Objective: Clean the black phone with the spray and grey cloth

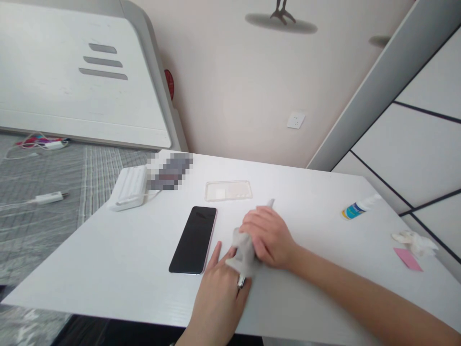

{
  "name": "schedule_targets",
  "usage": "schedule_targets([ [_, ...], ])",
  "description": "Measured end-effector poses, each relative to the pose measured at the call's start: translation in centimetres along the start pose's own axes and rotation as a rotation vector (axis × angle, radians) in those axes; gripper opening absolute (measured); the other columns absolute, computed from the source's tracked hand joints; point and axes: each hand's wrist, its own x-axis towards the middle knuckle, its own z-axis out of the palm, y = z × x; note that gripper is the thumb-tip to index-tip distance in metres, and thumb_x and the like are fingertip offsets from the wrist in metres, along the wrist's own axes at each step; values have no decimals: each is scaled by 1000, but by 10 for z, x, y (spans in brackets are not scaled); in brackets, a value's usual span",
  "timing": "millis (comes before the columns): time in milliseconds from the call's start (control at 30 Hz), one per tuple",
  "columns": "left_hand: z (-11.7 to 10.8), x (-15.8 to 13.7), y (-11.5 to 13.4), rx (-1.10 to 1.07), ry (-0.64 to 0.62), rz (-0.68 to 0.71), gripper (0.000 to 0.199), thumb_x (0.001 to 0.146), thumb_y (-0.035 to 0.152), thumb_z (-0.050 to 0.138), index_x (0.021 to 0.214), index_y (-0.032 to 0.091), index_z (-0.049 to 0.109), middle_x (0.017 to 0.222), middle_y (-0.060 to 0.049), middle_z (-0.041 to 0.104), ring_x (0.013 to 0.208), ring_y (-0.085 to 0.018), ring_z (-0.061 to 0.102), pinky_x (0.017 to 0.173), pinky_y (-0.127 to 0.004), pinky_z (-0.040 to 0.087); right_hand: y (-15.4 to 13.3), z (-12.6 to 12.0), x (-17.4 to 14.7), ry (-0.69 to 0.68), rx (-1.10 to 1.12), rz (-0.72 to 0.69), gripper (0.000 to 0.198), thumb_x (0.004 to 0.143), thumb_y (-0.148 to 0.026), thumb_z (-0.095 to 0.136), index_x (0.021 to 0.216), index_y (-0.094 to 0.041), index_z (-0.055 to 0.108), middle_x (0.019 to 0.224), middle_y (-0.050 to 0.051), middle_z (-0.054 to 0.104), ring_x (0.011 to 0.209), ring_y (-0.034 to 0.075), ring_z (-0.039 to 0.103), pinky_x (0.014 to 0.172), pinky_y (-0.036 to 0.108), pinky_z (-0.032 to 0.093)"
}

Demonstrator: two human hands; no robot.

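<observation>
My right hand (268, 235) is closed around a thin light-grey cloth (245, 252), bunched over the white table. Just below it, my left hand (221, 288) pinches a small shiny silver object (241, 280) whose upper part is covered by the cloth, so I cannot make out its kind. A pale tip pokes out beyond my right knuckles; whether it is cloth or part of the object is unclear. Left of my hands a smartphone (193, 240) lies face up, its screen black. Behind them rests a clear phone case (228, 191).
At the table's (144, 259) left edge are a white power strip (129, 187) and a pixelated item (173, 170). On the right stand out a small bottle (355, 210) lying tilted, a crumpled tissue (416, 241) and a pink paper (407, 259). A wall (234, 96) borders the back.
</observation>
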Motion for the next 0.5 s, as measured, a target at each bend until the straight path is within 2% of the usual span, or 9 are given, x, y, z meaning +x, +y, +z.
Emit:
schedule_targets([
  [100,-6,3,2,57,-4,0,36,97,11,46,131,18,58,121,-12,78,119,-29,73,109,-58,55,11,-5,3,43,-38,128,32,100,-20,33,101,-20,66,103,8,75,114,27,63,114,50,34],
  [167,-4,3,0,24,8,30,35,95,10,47,123,22,62,115,-8,80,114,-28,75,110,-56,55,-5,-1,1,34,-12,104,30,100,-22,36,104,-21,66,107,7,75,128,27,58,121,51,24],
  [233,2,0,-3,-17,40,55,32,91,10,47,112,26,65,106,-2,82,101,-24,79,114,-55,52,-25,6,-2,11,53,-34,33,102,-30,37,111,-18,66,110,7,76,124,26,60,121,46,28],
  [300,5,-2,-5,-31,68,74,32,89,11,46,108,28,66,99,0,82,90,-23,80,116,-57,50,-30,9,-3,-4,70,-130,39,104,-37,35,112,-16,67,110,10,76,111,25,65,111,43,40],
  [333,5,-2,-4,-25,66,65,32,90,11,45,109,27,66,97,-1,82,89,-24,80,115,-58,50,-25,8,-2,-11,63,-125,40,105,-39,34,109,-17,68,107,10,76,105,25,66,104,43,44],
  [400,0,-1,-1,5,32,30,32,94,11,45,115,24,64,101,-4,81,98,-26,79,112,-60,53,-7,2,2,-24,32,-22,39,105,-36,33,102,-19,68,101,9,76,98,25,66,95,43,46],
  [500,-5,2,1,55,-13,17,35,98,11,47,131,17,58,123,-11,78,124,-30,71,108,-59,56,6,-5,4,25,-12,104,34,103,-25,33,102,-19,67,103,8,76,112,28,64,106,49,38],
])
